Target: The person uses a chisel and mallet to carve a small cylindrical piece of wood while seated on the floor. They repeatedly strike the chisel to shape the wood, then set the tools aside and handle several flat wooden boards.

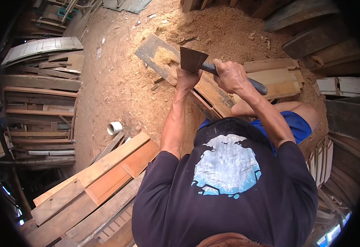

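My right hand (pixel 231 76) is wrapped round the dark handle of a hatchet (pixel 193 60) with a broad, flared metal blade. The handle's butt end sticks out past my hand to the right. Just under the blade, my left hand (pixel 188 79) is closed, its fingers partly covered by the blade; what it holds I cannot make out. Beneath both hands a long wooden board (pixel 152 51) slants from upper left toward my legs, with shavings on its far end. A grooved wooden piece (pixel 213 103) lies by its near end, close to my bare leg.
Sawdust and shavings cover the ground (pixel 122 94). Flat light-coloured boards (pixel 276 80) lie to the right of my hands. Planks (pixel 93 173) are piled at the lower left, near a white cup-like container (pixel 114 128). Stacked timber (pixel 40 94) lines the left side, with more wood (pixel 328 53) on the right.
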A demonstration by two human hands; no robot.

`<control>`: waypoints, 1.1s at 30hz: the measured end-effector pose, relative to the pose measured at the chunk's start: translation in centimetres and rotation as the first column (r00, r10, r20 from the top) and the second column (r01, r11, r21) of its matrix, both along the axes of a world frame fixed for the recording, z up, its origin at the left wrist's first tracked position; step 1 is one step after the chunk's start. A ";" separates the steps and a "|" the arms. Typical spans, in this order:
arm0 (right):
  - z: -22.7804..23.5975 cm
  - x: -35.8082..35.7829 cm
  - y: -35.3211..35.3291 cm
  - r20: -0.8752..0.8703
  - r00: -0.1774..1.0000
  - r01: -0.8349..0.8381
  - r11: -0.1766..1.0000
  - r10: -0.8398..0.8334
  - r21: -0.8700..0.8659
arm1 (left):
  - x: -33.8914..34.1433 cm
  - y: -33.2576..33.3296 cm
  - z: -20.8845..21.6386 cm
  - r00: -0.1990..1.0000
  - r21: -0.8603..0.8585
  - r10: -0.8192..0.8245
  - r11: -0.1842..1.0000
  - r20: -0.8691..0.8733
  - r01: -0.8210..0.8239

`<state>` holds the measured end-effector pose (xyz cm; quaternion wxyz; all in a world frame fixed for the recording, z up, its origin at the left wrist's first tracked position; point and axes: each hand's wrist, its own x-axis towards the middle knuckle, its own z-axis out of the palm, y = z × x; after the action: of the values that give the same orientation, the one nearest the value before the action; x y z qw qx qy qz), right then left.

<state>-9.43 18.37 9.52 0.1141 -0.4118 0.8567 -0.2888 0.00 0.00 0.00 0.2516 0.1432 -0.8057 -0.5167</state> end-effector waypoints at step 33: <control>-0.9 0.3 -1.4 0.022 0.991 -0.133 0.983 0.131 0.126 | 4.3 1.2 -1.7 0.992 -0.160 0.100 0.981 -0.081 -0.112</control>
<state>-9.14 16.99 8.59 0.1648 -0.4577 0.8434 -0.2281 4.28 1.16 -1.70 0.3189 0.1458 -0.8270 -0.4395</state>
